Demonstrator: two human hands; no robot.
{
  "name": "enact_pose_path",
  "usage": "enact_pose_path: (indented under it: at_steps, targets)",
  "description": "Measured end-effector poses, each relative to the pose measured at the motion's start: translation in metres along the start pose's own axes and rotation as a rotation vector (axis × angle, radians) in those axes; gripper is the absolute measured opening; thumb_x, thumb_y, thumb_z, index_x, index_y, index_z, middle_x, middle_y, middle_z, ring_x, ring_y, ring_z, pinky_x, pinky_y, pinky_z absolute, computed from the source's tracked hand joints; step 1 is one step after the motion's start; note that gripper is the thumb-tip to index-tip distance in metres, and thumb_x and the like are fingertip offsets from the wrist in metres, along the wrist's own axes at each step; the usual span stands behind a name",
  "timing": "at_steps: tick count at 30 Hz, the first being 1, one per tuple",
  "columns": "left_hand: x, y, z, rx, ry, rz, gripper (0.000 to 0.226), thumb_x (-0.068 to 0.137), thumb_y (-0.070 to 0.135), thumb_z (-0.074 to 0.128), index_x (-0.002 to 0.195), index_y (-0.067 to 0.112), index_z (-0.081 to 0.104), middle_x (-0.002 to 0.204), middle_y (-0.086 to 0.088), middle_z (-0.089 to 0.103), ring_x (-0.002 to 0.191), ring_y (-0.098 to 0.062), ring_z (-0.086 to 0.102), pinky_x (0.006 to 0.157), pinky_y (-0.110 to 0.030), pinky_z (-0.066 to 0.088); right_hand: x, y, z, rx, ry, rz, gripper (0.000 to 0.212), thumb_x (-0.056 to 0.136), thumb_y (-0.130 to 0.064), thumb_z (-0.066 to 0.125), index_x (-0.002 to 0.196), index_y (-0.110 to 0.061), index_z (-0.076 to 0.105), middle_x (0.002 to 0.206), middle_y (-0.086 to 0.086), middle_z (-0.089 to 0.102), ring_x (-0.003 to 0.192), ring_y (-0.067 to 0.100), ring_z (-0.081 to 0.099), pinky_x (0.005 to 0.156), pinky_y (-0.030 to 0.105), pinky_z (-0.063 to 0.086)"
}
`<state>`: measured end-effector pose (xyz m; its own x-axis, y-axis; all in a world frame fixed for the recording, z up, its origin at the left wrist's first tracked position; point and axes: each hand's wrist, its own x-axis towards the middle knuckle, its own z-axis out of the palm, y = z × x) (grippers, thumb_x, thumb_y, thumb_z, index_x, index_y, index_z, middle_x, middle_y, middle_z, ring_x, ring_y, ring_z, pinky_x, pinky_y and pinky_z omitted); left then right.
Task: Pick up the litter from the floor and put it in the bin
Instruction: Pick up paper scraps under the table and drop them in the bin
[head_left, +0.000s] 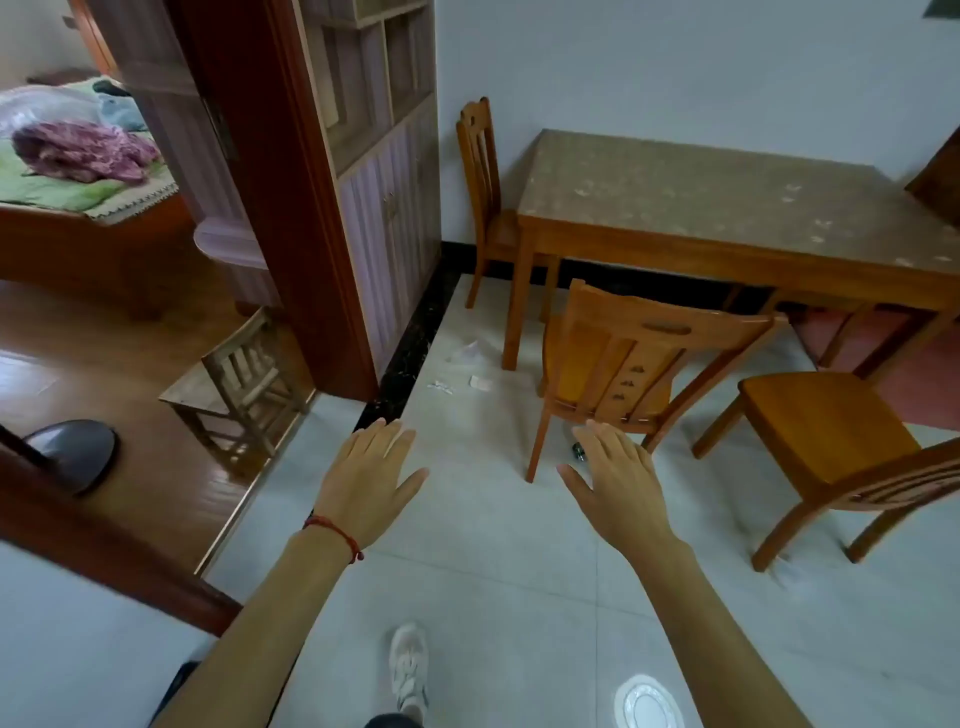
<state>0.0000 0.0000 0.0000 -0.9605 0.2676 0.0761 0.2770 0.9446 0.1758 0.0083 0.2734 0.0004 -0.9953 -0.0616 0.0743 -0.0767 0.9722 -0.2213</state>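
While both held out above floor (493, 571): left hand (363, 483) flat, fingers straight, empty; right hand (618, 483) same. Paper litter (467, 358) far, left of chair (623, 364).

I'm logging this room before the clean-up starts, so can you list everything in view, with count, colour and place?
paper litter: about three scraps, white, floor by the table's left leg
small dark object: one, floor under the nearest chair; unclear what
table: one, wood, patterned top, against wall
chairs: three around table, wood
small stool: one, wood, in doorway
cabinet: one, lilac, left of the table
bed: one, green cover, next room
bin: none seen
shoe: one, white, bottom centre
left hand: open, red wrist cord
right hand: open
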Motion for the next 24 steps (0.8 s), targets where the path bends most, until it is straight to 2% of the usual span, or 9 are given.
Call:
enact_pose_path:
  at_steps: [3,5,7,11,17,22,24]
  targets:
    - [0.038,-0.021,0.000,-0.007,0.032,0.013,0.075,0.090,0.057,0.017,0.125,0.000,0.051,0.128,-0.023,0.052,0.122,-0.036,0.045,0.101,-0.045,0.035,0.045,-0.002,0.012,0.022,0.024,0.000,0.054,0.093,-0.044,0.042,0.138,-0.016,0.035,0.146,0.004,0.035,0.136,0.022,0.025,0.111,0.038,0.018]
    - [0.071,-0.038,0.004,0.017,0.056,0.007,0.064,0.091,0.050,0.031,0.125,0.000,0.051,0.128,-0.023,0.053,0.122,-0.036,0.046,0.101,-0.045,0.035,0.080,-0.009,0.021,0.030,0.022,-0.006,0.054,0.093,-0.043,0.042,0.138,-0.015,0.035,0.146,0.005,0.035,0.136,0.022,0.026,0.111,0.038,0.018]
    - [0.107,-0.058,0.008,0.019,0.064,0.022,0.054,0.092,0.040,0.048,0.130,0.002,0.046,0.135,-0.020,0.047,0.128,-0.033,0.038,0.106,-0.042,0.029,0.117,-0.016,0.029,0.026,0.026,-0.010,0.053,0.093,-0.044,0.042,0.138,-0.016,0.035,0.146,0.005,0.035,0.136,0.022,0.025,0.111,0.038,0.018]
    - [0.175,-0.095,0.005,0.047,0.036,0.056,0.055,0.093,0.041,0.043,0.138,0.008,0.035,0.144,-0.012,0.037,0.135,-0.025,0.026,0.111,-0.037,0.017,0.190,-0.030,0.036,0.025,0.019,0.009,0.053,0.094,-0.044,0.040,0.139,-0.017,0.034,0.147,0.004,0.033,0.137,0.021,0.022,0.111,0.036,0.017]
    - [0.270,-0.141,-0.004,0.060,0.086,0.093,0.050,0.084,0.032,0.064,0.122,0.001,0.054,0.124,-0.019,0.057,0.119,-0.033,0.049,0.100,-0.045,0.037,0.290,-0.045,0.043,0.031,0.019,0.043,0.053,0.094,-0.045,0.038,0.139,-0.019,0.033,0.148,0.002,0.032,0.137,0.019,0.022,0.111,0.035,0.017]
    - [0.346,-0.168,0.006,0.004,0.041,0.070,0.050,0.085,0.034,0.061,0.123,0.002,0.054,0.125,-0.018,0.057,0.120,-0.033,0.049,0.101,-0.046,0.036,0.370,-0.040,0.057,0.051,0.000,0.040,0.053,0.093,-0.046,0.038,0.138,-0.019,0.033,0.148,0.002,0.032,0.137,0.020,0.021,0.111,0.035,0.016]
    - [0.379,-0.178,0.012,-0.013,0.033,0.064,0.051,0.090,0.042,0.049,0.120,0.001,0.056,0.122,-0.018,0.059,0.117,-0.034,0.051,0.098,-0.047,0.039,0.407,-0.034,0.064,0.076,0.017,0.033,0.052,0.093,-0.045,0.041,0.137,-0.018,0.036,0.146,0.004,0.035,0.136,0.021,0.026,0.110,0.036,0.018]
